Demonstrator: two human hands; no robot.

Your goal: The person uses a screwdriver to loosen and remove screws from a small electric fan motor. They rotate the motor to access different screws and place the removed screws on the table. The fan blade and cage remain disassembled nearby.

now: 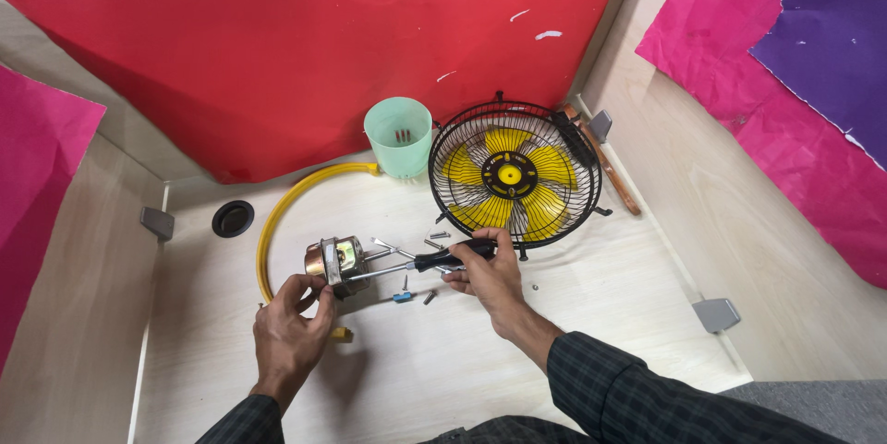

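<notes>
The left hand [294, 315] was curled around the near side of the motor [336, 262], fingers and thumb pinching its metal body so that it stood just above the tabletop [443, 370]. The right hand [488, 276] was clamped shut on the black handle of a screwdriver [416, 264], whose shaft ran leftward with its tip against the motor. The motor sat left of centre on the tabletop, inside the curve of a yellow hose [277, 222]. Loose screws [430, 296] and a small blue part [402, 297] lay just under the screwdriver. Behind the right hand stood a fan [513, 174] with a black cage and yellow blades, and just left of it a green cup [398, 136]. A black round cap [232, 218] lay well apart, to the left.
</notes>
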